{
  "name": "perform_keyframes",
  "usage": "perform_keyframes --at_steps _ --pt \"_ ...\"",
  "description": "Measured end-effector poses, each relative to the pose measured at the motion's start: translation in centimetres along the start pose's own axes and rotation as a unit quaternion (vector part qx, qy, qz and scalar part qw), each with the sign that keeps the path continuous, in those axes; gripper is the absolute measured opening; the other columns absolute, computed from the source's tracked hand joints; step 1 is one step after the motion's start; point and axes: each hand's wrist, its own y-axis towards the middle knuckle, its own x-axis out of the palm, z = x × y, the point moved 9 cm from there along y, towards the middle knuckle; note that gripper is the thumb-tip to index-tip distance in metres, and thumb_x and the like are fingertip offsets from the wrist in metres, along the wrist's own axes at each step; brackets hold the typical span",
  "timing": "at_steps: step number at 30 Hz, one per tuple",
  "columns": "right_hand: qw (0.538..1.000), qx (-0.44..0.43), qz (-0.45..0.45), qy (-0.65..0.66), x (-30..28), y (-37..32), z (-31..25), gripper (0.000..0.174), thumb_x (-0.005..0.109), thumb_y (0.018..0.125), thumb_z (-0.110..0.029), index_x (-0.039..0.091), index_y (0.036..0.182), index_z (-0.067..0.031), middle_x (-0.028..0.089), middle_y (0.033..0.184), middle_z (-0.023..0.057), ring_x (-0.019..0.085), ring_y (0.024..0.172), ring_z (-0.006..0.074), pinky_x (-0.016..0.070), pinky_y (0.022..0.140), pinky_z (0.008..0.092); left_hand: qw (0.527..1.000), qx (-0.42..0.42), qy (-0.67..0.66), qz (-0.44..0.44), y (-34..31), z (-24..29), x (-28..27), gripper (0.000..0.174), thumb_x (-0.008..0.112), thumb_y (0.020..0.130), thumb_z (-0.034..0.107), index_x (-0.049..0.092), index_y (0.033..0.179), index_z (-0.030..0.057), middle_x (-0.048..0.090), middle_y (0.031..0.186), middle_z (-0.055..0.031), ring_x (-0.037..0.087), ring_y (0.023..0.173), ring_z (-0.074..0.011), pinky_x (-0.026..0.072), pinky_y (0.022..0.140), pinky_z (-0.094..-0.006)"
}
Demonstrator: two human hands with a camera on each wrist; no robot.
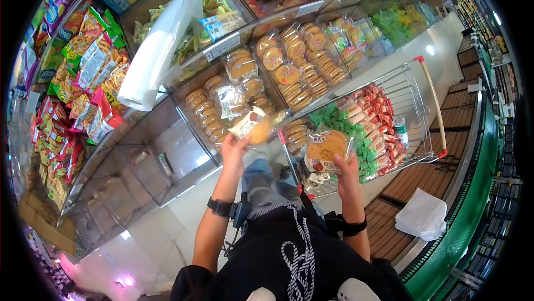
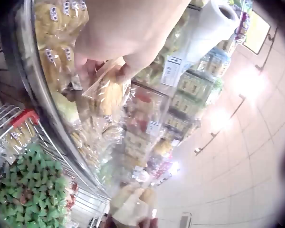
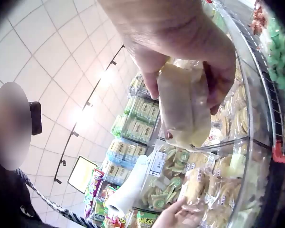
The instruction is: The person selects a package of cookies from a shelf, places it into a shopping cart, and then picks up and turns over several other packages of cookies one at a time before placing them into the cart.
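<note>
My left hand pinches a wrapped round pastry with a white and brown label, held over the front edge of a bin of packaged biscuits. In the left wrist view its thumb and fingers grip the clear wrapper. Over the shopping cart, my right hand holds a clear pack of round golden pastries, with the thumb on its front. The right wrist view shows that pack's pale back between thumb and fingers.
The cart holds green-wrapped and red-wrapped snacks and a bottle. A plastic bag roll stands over the bins. Bagged snacks hang at left. White bags lie on wooden slats at right.
</note>
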Motion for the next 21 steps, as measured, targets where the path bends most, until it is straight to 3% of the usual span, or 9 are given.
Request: perform_keyframes --at_steps 2,5,6,9,10,13,18,21 --pt "1.0 -0.014 -0.014 -0.01 0.6 0.4 -0.1 0.049 0.058 0.077 -0.005 0.039 0.121 -0.0007 0.054 0.112 0.0104 0.054 0.101 0.0201 0.0433 0.087 0.0327 1.0 0.0 0.005 -0.02 -1.2 1.1 1.1 0.035 0.057 0.077 -0.001 0.046 0.11 0.0027 0.057 0.104 -0.0083 0.056 0.096 -0.019 0.0452 0.082 -0.0353" --pt "1.0 -0.025 -0.01 0.015 1.4 0.6 -0.5 0.048 0.064 0.074 -0.005 0.041 0.115 -0.0014 0.055 0.107 0.0095 0.054 0.096 0.0169 0.0427 0.085 0.0294 0.995 -0.01 -0.092 -0.031 -2.9 2.3 2.9 0.045 0.055 0.076 -0.004 0.041 0.117 0.0071 0.054 0.11 -0.0093 0.055 0.098 -0.0209 0.0438 0.085 -0.0395" --pt "1.0 -0.024 -0.013 0.013 1.8 0.5 -0.7 0.049 0.065 0.073 -0.005 0.041 0.115 -0.0013 0.054 0.107 0.0094 0.054 0.096 0.0167 0.0425 0.085 0.0295 0.993 0.006 -0.099 -0.06 -3.2 2.9 3.9 0.043 0.054 0.078 0.001 0.04 0.117 0.0104 0.053 0.112 -0.0088 0.052 0.103 -0.0217 0.0409 0.089 -0.0404" --pt "0.999 -0.033 -0.023 0.004 2.7 0.3 -1.5 0.052 0.067 0.072 -0.006 0.04 0.115 -0.0012 0.054 0.107 0.0092 0.053 0.097 0.0162 0.0423 0.085 0.0297 0.978 -0.07 -0.161 -0.108 -4.3 2.5 5.8 0.034 0.055 0.081 0.01 0.043 0.113 0.0108 0.053 0.111 -0.0074 0.051 0.102 -0.0205 0.0407 0.086 -0.0364" --pt "0.999 -0.045 -0.028 0.001 2.9 0.3 -1.5 0.053 0.068 0.071 -0.006 0.04 0.116 -0.0011 0.053 0.107 0.0092 0.053 0.097 0.0162 0.0424 0.085 0.0298 0.973 -0.092 -0.189 -0.1 -4.0 1.6 5.7 0.03 0.055 0.082 0.019 0.045 0.109 0.0113 0.054 0.109 -0.0059 0.051 0.097 -0.0193 0.0399 0.082 -0.0325" --pt "0.997 -0.072 -0.024 -0.014 3.2 0.0 -2.4 0.056 0.069 0.07 -0.008 0.039 0.117 -0.0004 0.052 0.108 0.0095 0.053 0.098 0.0167 0.0419 0.085 0.0297 0.976 -0.114 -0.174 -0.069 -4.1 1.1 6.2 0.03 0.056 0.082 0.022 0.047 0.108 0.0117 0.054 0.108 -0.0058 0.052 0.092 -0.018 0.039 0.076 -0.03" --pt "0.995 -0.1 0.003 -0.023 2.2 -0.2 -3.0 0.054 0.066 0.072 -0.007 0.038 0.117 -0.0008 0.052 0.108 0.0092 0.052 0.099 0.0163 0.0414 0.086 0.0293 0.982 -0.047 -0.15 -0.107 -6.6 3.0 9.5 0.037 0.054 0.076 -0.001 0.044 0.111 0.0056 0.055 0.104 -0.0071 0.054 0.098 -0.0206 0.0484 0.08 -0.037" --pt "0.994 -0.108 0.019 -0.025 1.6 -0.2 -3.5 0.053 0.066 0.073 -0.007 0.037 0.117 -0.0007 0.051 0.109 0.0096 0.051 0.099 0.0165 0.0412 0.086 0.0292 0.984 -0.011 -0.08 -0.158 -7.1 3.0 10.7 0.04 0.056 0.077 0.002 0.044 0.114 0.0072 0.055 0.108 -0.0071 0.053 0.099 -0.0207 0.0479 0.078 -0.0351"
